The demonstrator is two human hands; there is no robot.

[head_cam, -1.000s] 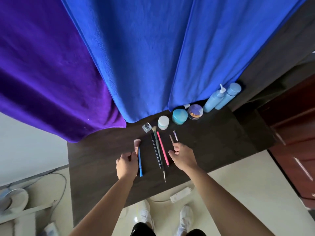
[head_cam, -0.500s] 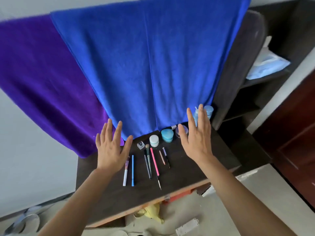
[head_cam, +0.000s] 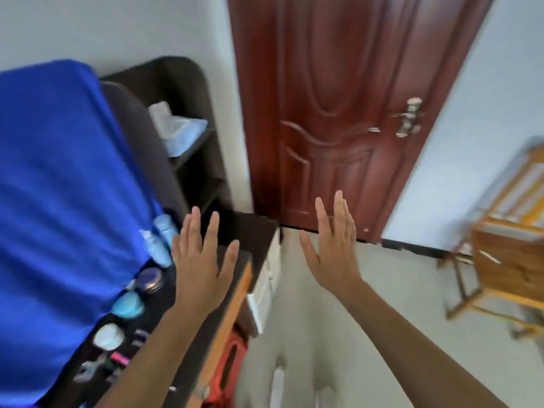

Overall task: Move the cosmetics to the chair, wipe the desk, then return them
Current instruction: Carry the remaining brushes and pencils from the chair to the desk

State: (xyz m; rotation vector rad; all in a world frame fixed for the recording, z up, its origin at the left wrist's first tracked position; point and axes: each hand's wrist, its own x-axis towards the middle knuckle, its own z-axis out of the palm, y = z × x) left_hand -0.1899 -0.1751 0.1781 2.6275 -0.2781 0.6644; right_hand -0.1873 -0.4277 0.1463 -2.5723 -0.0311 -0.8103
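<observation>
While both hands are raised with fingers straight and slightly spread, backs toward the camera, neither holds anything. The left hand (head_cam: 203,260) hovers above the far end of the dark-topped bench with an orange front edge (head_cam: 235,301), and the right hand (head_cam: 332,248) hangs beyond that end, over the pale floor. On the bench, cosmetics sit in a row along the hem of a hanging bright blue towel (head_cam: 59,187). Two pale blue plastic bottles (head_cam: 160,245) stand just beside the left hand. Then come a dark round jar with a purplish lid (head_cam: 150,279), a teal round jar (head_cam: 128,304), a white round jar (head_cam: 107,337) and a blurred cluster of slim brushes and pencils (head_cam: 117,360) nearest the camera. A reddish-brown panelled wooden door (head_cam: 338,113) stands behind, and blurred light wooden furniture (head_cam: 506,260) stands well apart at the right
</observation>
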